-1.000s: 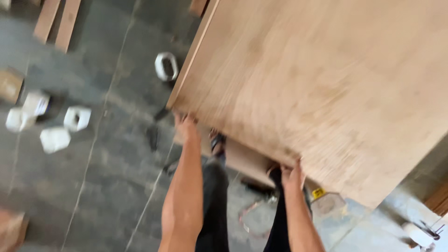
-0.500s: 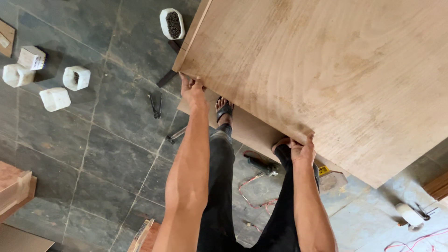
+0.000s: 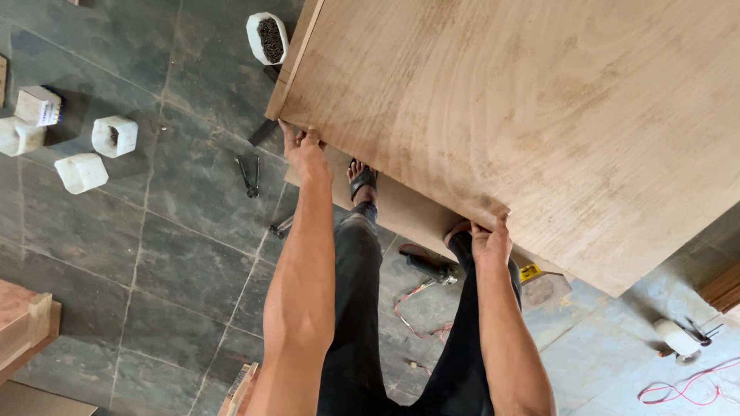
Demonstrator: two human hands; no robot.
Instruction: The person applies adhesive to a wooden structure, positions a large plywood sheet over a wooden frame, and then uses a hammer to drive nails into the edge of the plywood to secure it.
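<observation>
Both hands grip the near edge of a large plywood sheet [image 3: 524, 115] held above the stone floor [image 3: 177, 254]: left hand [image 3: 306, 152] clamped near its corner, right hand [image 3: 489, 240] clamped further along. A white tub of nails [image 3: 267, 37] sits by the far corner

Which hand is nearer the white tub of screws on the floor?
Left. The left hand grips the plywood sheet edge just below the tub of screws; the right hand grips farther along.
</observation>
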